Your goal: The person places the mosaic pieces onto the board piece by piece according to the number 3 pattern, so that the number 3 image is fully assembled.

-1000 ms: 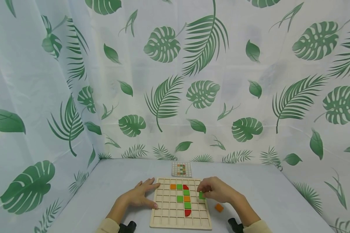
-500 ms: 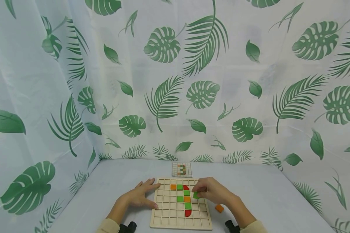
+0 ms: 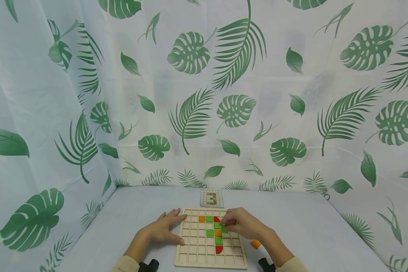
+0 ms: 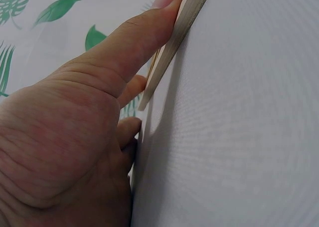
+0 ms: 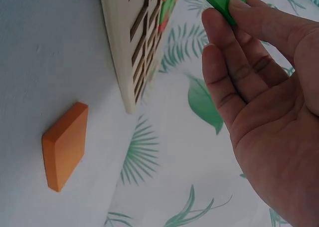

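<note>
A pale wooden grid board [image 3: 197, 259] lies on the table with orange, green and red tiles set in some of its squares. My right hand [image 3: 246, 223] pinches a green tile [image 5: 223, 2] between thumb and fingers, above the board just right of the filled column. My left hand [image 3: 161, 228] rests at the board's left edge, fingers spread, the thumb [image 4: 149, 22] on the rim in the left wrist view. A loose orange tile [image 5: 67, 147] lies on the table right of the board, partly behind my right forearm in the head view.
Behind the board lies a small pattern card [image 3: 211, 198] showing a grid with coloured squares. A white cloth with green leaves [image 3: 236, 109] hangs behind and at the sides of the table [image 3: 306, 223].
My right hand has moved left over the board, carrying the green tile from the right-hand squares towards the filled column. The left hand and the set tiles stay put.
</note>
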Action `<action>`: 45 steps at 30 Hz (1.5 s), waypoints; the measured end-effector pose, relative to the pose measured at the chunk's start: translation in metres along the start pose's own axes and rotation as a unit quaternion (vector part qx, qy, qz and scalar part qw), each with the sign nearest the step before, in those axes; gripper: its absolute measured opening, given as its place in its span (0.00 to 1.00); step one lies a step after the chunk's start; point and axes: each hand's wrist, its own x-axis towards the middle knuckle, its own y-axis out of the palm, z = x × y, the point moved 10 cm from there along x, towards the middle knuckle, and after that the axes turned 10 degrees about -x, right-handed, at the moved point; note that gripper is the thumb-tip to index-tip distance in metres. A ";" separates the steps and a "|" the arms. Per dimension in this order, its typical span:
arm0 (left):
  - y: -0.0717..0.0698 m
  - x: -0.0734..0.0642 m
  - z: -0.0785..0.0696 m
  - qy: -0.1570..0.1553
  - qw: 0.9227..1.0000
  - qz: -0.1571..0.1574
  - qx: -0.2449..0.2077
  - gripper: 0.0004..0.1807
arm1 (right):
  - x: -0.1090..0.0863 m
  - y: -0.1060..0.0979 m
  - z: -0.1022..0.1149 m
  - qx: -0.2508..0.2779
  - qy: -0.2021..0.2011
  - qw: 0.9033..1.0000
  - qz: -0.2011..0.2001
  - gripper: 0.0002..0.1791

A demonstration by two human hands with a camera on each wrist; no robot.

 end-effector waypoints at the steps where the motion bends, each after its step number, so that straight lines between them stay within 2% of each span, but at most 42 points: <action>1: 0.000 0.000 0.000 0.000 1.000 0.000 0.000 0.56 | 0.001 0.001 0.001 0.003 0.000 1.000 0.002 0.10; 10: -0.001 -0.002 -0.004 0.004 1.000 0.002 0.003 0.55 | 0.010 0.011 0.021 0.020 -0.043 0.999 0.011 0.10; 16: -0.001 -0.002 -0.004 0.000 1.000 0.003 0.004 0.55 | 0.019 0.022 0.023 0.024 -0.024 0.999 0.037 0.11; 24: 0.000 -0.002 -0.004 -0.004 1.000 0.003 0.005 0.55 | 0.024 0.034 0.035 0.011 -0.027 0.998 0.051 0.09; 30: -0.001 -0.003 -0.004 -0.001 1.000 0.004 0.004 0.55 | 0.024 0.038 0.039 0.020 -0.011 0.998 0.057 0.09; 45: 0.000 -0.003 -0.007 0.009 1.000 0.010 0.003 0.54 | 0.024 0.049 0.036 -0.008 -0.014 0.997 0.075 0.09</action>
